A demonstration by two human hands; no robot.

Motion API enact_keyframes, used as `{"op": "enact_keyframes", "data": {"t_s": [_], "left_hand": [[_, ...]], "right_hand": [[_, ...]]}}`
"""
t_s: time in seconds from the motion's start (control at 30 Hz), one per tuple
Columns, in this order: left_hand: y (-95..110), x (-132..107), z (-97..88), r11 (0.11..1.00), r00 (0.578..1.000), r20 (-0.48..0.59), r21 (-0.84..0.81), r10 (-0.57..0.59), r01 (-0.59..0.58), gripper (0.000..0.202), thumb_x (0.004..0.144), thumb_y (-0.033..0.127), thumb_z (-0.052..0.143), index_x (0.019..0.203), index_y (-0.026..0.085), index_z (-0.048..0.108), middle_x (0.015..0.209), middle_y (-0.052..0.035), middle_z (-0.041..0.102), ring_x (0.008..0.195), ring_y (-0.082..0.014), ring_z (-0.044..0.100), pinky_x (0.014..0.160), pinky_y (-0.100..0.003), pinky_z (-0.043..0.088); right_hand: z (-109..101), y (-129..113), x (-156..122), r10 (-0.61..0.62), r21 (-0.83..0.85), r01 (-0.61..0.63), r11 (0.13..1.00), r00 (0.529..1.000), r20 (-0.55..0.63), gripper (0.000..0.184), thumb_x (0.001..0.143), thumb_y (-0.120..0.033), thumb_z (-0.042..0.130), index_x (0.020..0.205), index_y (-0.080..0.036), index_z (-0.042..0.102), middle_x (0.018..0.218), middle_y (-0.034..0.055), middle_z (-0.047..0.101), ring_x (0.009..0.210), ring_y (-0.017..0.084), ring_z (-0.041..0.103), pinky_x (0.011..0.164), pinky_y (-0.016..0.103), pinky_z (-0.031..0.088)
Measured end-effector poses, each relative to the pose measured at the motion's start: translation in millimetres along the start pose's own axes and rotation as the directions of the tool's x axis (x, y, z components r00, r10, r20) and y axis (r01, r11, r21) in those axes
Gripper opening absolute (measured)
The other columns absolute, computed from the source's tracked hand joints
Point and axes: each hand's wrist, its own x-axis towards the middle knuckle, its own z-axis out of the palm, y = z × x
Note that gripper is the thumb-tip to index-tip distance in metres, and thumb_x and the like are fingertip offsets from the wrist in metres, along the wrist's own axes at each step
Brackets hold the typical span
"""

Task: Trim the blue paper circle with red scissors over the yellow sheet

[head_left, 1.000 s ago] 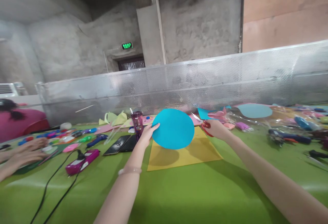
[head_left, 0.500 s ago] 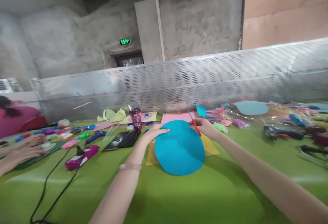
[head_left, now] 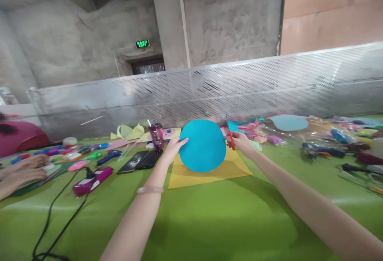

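A round sheet of blue paper (head_left: pixel 203 146) is raised above the table, tilted toward me. My left hand (head_left: pixel 174 149) pinches its left edge, thumb on the near face and the other fingers behind. Just off its right edge, my right hand (head_left: pixel 239 141) grips red-handled scissors (head_left: pixel 231 136), their blades pointing up and away. I cannot tell whether the blades are parted. Yellow paper (head_left: pixel 209 175) lies flat on the green table below the blue round, partly covered by it.
Left of my hands stand a purple drink cup (head_left: pixel 156 136) and two dark phones (head_left: pixel 140 161). Nearer left is a magenta power strip (head_left: pixel 92 180) with a black cable. Another person's hands (head_left: pixel 25 171) work at far left. Wrapped clay (head_left: pixel 275 140) and a glue gun (head_left: pixel 323 150) lie right.
The blue round has risen and tipped away from the yellow paper, showing more of it. The scissors have come away from its right edge and now point more upright.
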Motion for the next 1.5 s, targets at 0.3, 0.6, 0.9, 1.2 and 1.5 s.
{"op": "enact_keyframes", "data": {"t_s": [0.3, 0.6, 0.9, 1.2, 1.5], "left_hand": [[2.9, 0.8, -0.4, 0.999, 1.0, -0.001, 0.016, -0.028, 0.028, 0.045, 0.06, 0.043, 0.069, 0.094, 0.015, 0.064, 0.096, -0.0091, 0.067, 0.088, -0.0247, 0.062, 0.078, -0.036, 0.048], [5.2, 0.2, -0.4, 0.996, 0.998, 0.009, 0.055, -0.064, 0.063, 0.044, 0.06, 0.043, 0.069, 0.092, 0.014, 0.064, 0.092, -0.0089, 0.068, 0.084, -0.0238, 0.063, 0.076, -0.035, 0.049], [0.8, 2.9, -2.7, 0.989, 0.997, 0.018, 0.13, -0.07, 0.067, 0.047, 0.061, 0.048, 0.066, 0.094, 0.015, 0.064, 0.094, -0.0091, 0.067, 0.085, -0.0244, 0.062, 0.073, -0.035, 0.049], [0.7, 2.0, -2.6, 0.991, 0.997, 0.036, 0.119, -0.072, 0.067, 0.042, 0.061, 0.046, 0.066, 0.09, 0.015, 0.064, 0.093, -0.0087, 0.067, 0.084, -0.024, 0.062, 0.073, -0.035, 0.049], [7.7, -3.9, 0.5, 0.989, 0.998, 0.033, 0.141, -0.058, 0.053, 0.038, 0.062, 0.046, 0.066, 0.086, 0.016, 0.065, 0.091, -0.0081, 0.068, 0.083, -0.0237, 0.062, 0.073, -0.035, 0.048]], "right_hand": [[-4.6, 10.5, 1.6, 0.02, -0.155, -0.003, 0.988, 0.994, 0.107, 0.009, 0.067, -0.023, 0.05, 0.061, -0.017, 0.047, 0.053, -0.0012, 0.05, 0.046, 0.01, 0.051, 0.041, 0.019, 0.035], [-4.1, 5.1, -2.6, 0.033, -0.208, 0.004, 0.978, 0.984, 0.176, 0.013, 0.065, -0.023, 0.05, 0.055, -0.018, 0.043, 0.048, -0.0021, 0.046, 0.044, 0.01, 0.048, 0.041, 0.021, 0.034], [-6.3, 4.2, -3.0, 0.024, -0.189, 0.016, 0.982, 0.979, 0.204, 0.014, 0.064, -0.024, 0.05, 0.054, -0.017, 0.042, 0.045, -0.0024, 0.046, 0.042, 0.009, 0.046, 0.042, 0.02, 0.034], [-6.4, 1.5, -5.6, 0.027, -0.198, 0.018, 0.98, 0.975, 0.219, 0.014, 0.063, -0.023, 0.048, 0.052, -0.018, 0.041, 0.044, -0.0029, 0.045, 0.041, 0.009, 0.044, 0.042, 0.021, 0.031], [-5.3, -2.0, -8.0, 0.032, -0.208, 0.014, 0.978, 0.976, 0.214, 0.012, 0.062, -0.022, 0.047, 0.052, -0.018, 0.042, 0.043, -0.0023, 0.045, 0.041, 0.01, 0.044, 0.042, 0.021, 0.03]]}}
